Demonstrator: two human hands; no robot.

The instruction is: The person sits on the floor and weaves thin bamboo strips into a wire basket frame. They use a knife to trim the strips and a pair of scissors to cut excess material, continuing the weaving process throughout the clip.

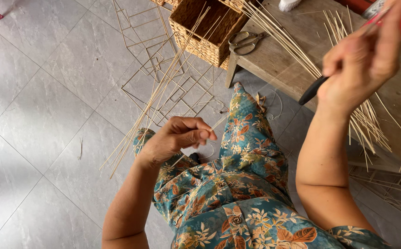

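My left hand (178, 137) hovers over my lap, fingers pinched on one end of a thin pale cane strand (219, 122). The strand runs up and to the right toward my right hand (362, 60), which is raised over the wooden bench. That hand is closed around a tool with a black handle (312, 91) sticking out below the palm. Whether the strand reaches the right fingers is blurred. I wear a teal floral garment (242, 184).
A wooden bench (279, 55) at upper right carries long cane sticks (283, 39) and a pair of scissors (244, 42). A woven basket (207, 30) stands on the grey tiled floor, beside wire frames (156, 78) and leaning cane rods (154, 99).
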